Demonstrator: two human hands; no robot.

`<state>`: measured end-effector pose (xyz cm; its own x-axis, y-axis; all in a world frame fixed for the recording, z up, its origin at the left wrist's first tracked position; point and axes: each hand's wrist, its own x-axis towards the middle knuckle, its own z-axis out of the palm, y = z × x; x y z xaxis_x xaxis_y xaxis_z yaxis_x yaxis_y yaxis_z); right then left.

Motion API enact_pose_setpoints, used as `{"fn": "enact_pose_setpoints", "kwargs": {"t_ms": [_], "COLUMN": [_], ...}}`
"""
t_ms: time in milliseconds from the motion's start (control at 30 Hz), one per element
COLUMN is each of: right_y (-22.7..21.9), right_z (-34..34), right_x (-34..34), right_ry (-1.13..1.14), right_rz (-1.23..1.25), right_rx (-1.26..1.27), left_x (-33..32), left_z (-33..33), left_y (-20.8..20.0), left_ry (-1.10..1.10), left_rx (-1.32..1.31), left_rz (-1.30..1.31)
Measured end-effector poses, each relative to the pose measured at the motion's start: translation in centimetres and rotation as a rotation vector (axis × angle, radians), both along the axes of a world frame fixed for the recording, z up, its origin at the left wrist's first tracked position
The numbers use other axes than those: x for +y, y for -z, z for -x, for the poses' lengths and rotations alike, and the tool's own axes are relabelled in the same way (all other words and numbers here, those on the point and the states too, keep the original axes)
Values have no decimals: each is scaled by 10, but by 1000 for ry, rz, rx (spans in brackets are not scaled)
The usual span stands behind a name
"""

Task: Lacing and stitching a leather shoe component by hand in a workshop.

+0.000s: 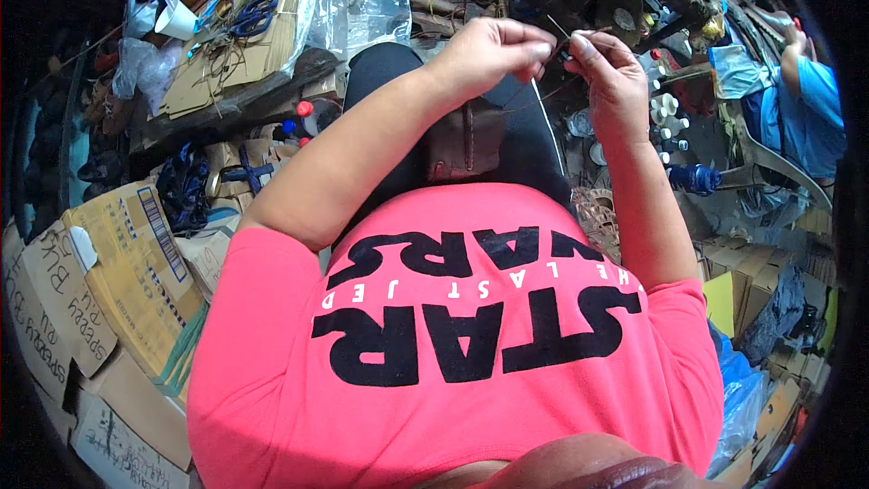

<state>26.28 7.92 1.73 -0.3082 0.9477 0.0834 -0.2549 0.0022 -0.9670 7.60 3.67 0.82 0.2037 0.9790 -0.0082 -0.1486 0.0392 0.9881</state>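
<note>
Cluttered cardboard ringed the lap where left hand and right hand pinched thread shut-fingered above brown leather, best kept taut.

- Blue scissors lie on flat cardboard.
- A white cup is near them.
- Brown boxes sit on the left.
- A person in blue is far right.

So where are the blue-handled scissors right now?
In the head view the blue-handled scissors lie at the upper left on a sheet of cardboard, just right of a white cup and well left of the left hand.
</note>
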Motion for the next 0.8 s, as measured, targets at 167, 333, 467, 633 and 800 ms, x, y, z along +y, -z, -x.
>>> {"fn": "enact_pose_setpoints", "kwargs": {"t_ms": [167,333,467,633,800], "right_y": [2,38,42,-2,24], "right_z": [11,-30,-30,49,95], "right_x": [-7,-38,-42,-19,-26], "right_ry": [-95,-181,-199,-660,-700], "right_rz": [-36,162,502,519,-13], "right_rx": [49,45,361,789,105], "left_x": [12,1,-27,-50,-59], "left_z": [-13,1,19,63,191], "left_y": [-4,-9,-24,-62,-43], "left_ry": [-131,-333,-33,-298,-661], "left_rx": [-299,-939,-815,-424,-373], "left_rz": [-35,125,-45,-257,-355]}}
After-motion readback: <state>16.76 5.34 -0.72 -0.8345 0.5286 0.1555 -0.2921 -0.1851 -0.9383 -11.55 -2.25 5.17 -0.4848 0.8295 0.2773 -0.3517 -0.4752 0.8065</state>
